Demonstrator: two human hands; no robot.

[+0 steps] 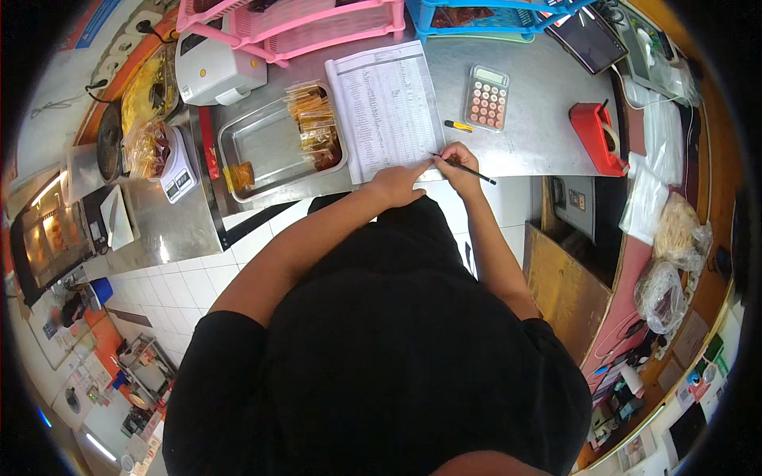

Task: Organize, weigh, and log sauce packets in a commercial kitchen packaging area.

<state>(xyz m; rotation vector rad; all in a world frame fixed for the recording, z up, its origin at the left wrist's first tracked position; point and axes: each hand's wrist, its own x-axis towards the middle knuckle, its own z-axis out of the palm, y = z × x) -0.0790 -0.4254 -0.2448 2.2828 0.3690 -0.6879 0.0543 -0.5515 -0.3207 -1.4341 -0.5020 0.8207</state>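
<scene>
My right hand grips a dark pencil or pen, its tip at the lower right edge of a stack of printed sheets. From the left, my left hand rests at the bottom edge of the sheets, its index finger stretched towards the tip; it holds nothing. Right of the paper lie a small yellow and black object and a calculator with pink and white keys. On the left a metal tray holds a row of small filled plastic packets and one separate packet.
Pink and blue plastic racks stand at the back. A white machine and a digital scale bearing a filled bag are left. At right are a red tape dispenser, a tablet-like device and plastic bags.
</scene>
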